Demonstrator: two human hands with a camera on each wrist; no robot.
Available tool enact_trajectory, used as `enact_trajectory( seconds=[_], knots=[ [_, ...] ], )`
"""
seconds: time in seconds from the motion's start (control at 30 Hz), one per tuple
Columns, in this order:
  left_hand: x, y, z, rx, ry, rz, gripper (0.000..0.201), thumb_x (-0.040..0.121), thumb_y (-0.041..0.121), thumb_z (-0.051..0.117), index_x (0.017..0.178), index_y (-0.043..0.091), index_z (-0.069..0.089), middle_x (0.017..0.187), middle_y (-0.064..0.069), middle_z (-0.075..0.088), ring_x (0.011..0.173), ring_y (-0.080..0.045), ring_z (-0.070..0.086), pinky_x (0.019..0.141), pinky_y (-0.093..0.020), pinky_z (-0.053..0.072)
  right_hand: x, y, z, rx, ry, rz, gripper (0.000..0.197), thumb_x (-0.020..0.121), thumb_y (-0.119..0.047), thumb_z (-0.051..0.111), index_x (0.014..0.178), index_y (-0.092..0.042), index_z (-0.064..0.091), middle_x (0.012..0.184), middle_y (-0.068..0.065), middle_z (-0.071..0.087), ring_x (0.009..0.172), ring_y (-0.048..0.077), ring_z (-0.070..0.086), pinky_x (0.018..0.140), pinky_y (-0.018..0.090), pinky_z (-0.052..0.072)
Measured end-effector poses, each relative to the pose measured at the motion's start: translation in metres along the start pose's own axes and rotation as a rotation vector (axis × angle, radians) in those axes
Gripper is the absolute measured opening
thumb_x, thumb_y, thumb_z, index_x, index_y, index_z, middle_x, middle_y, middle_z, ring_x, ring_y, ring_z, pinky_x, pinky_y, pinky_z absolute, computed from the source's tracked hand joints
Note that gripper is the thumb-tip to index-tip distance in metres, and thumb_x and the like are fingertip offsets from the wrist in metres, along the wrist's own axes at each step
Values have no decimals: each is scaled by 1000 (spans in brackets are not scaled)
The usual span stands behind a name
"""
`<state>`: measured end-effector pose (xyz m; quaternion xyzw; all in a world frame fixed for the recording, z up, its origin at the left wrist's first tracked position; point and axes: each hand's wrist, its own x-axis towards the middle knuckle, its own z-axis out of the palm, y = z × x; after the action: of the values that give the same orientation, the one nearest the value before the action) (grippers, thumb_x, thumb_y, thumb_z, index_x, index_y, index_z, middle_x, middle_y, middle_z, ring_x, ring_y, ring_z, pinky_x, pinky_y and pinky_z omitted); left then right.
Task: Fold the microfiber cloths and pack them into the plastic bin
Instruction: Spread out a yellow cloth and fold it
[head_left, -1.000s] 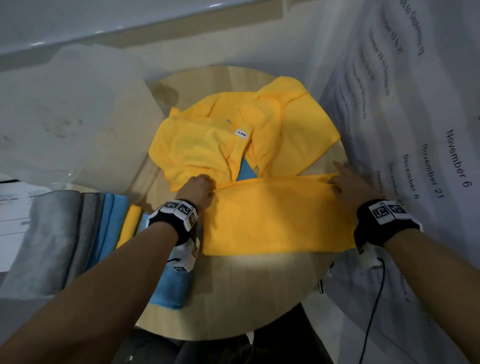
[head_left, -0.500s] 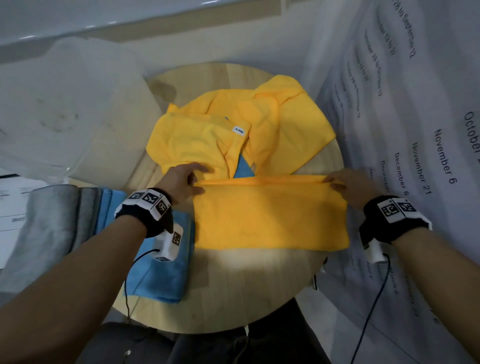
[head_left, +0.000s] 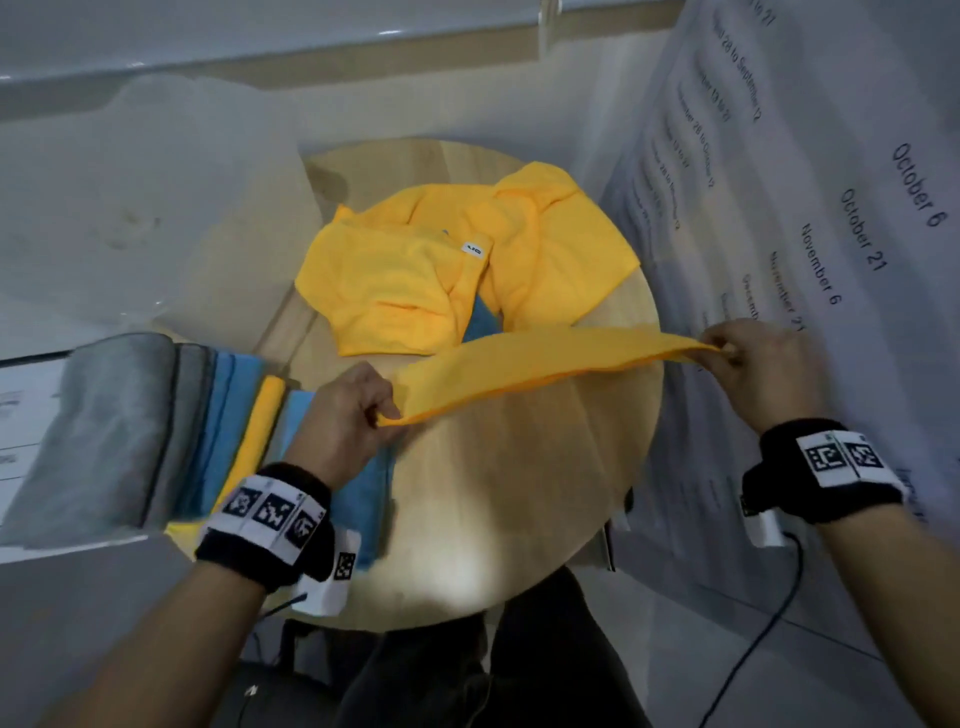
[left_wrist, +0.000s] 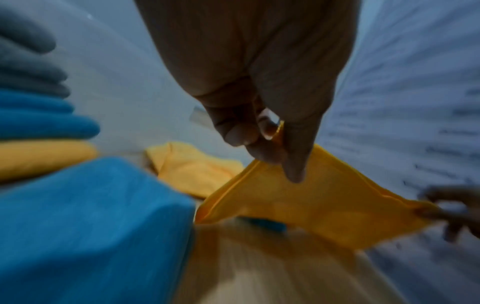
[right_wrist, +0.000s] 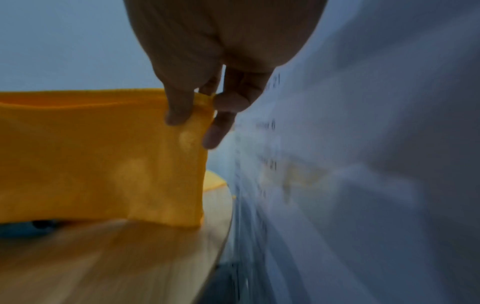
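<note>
A folded yellow cloth (head_left: 524, 364) hangs lifted above the round wooden table (head_left: 519, 493), stretched between both hands. My left hand (head_left: 358, 410) pinches its left corner, thumb and fingers closed on the hem (left_wrist: 275, 133). My right hand (head_left: 748, 358) pinches the right corner (right_wrist: 202, 105). The cloth's lower edge still reaches the tabletop in the right wrist view. Behind it lies a heap of unfolded yellow cloths (head_left: 457, 265) with a blue cloth (head_left: 480, 322) under it. The plastic bin (head_left: 78, 540) at left holds folded grey, blue and yellow cloths (head_left: 208, 431) on edge.
A folded blue cloth (head_left: 363, 499) lies on the table's left side by my left wrist. A printed banner with dates (head_left: 805, 234) hangs close along the right. Crumpled clear plastic (head_left: 156, 208) lies at the back left. A cable (head_left: 753, 654) hangs from my right wrist.
Both hands have pinched the far corners of the folded yellow cloth and lifted it off the table toward me; earlier it lay flat with the hands resting at its far edge.
</note>
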<state>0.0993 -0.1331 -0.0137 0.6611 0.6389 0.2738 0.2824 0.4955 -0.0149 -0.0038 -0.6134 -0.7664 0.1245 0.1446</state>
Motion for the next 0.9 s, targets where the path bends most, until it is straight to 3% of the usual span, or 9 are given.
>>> enact_trajectory(
  seconds=[0.1,0.23,0.33,0.43,0.5,0.63,0.73,0.8,0.9],
  knots=[
    [-40,-17,46,37,-114,-82,25,62,-5,78,67,9,57,80,8,48,65,-12,52,56,-12,35,-7,22,40,81,-140,78,12,78,6,66,88,-1,67,89,22,62,83,38,60,72,41,48],
    [-71,-40,94,34,-220,-146,45,58,-8,78,70,25,49,83,0,55,70,-13,55,57,-14,34,-18,37,79,293,-387,386,12,85,0,63,92,-8,70,103,16,67,101,31,62,82,28,42],
    [-87,-45,112,-12,-186,-228,37,58,9,85,65,28,54,82,5,53,69,-3,48,57,-14,37,-22,47,95,609,-323,646,24,87,-9,65,107,2,67,105,17,67,108,34,60,92,36,47],
    [-94,-40,120,-90,-67,-403,22,66,13,85,62,14,63,83,8,56,74,-2,56,65,-18,47,-24,56,101,824,-200,867,30,83,-15,67,104,6,65,90,14,65,96,35,62,85,43,52],
    [-97,-37,121,-78,3,-437,11,72,2,78,70,7,69,84,10,57,72,-1,57,67,-19,47,-28,59,104,753,-184,817,30,82,-6,69,108,10,64,90,12,63,90,28,59,81,40,52],
    [-101,-39,127,-26,-4,-418,21,71,-10,71,83,7,71,93,0,57,79,-20,58,70,-14,40,-35,62,106,646,-212,693,29,83,9,63,111,10,61,103,23,62,92,24,54,84,38,49],
    [-107,-37,128,-36,-106,-373,43,72,-10,67,76,32,61,95,1,57,79,-15,58,71,-5,39,-38,67,110,590,-232,639,21,85,6,62,106,3,66,107,24,64,93,26,58,83,34,45],
    [-112,-35,128,-41,-204,-371,48,75,-6,68,75,40,54,97,1,57,77,-8,55,72,-8,41,-39,72,111,527,-251,633,16,85,1,63,92,-12,69,102,19,66,95,29,60,85,39,49],
    [-112,-24,125,141,-204,-351,2,80,25,67,80,26,65,97,1,58,68,-11,59,64,-27,51,-34,69,109,361,-268,546,17,86,-4,61,94,-17,69,102,16,66,98,34,61,86,43,50]
  ],
)
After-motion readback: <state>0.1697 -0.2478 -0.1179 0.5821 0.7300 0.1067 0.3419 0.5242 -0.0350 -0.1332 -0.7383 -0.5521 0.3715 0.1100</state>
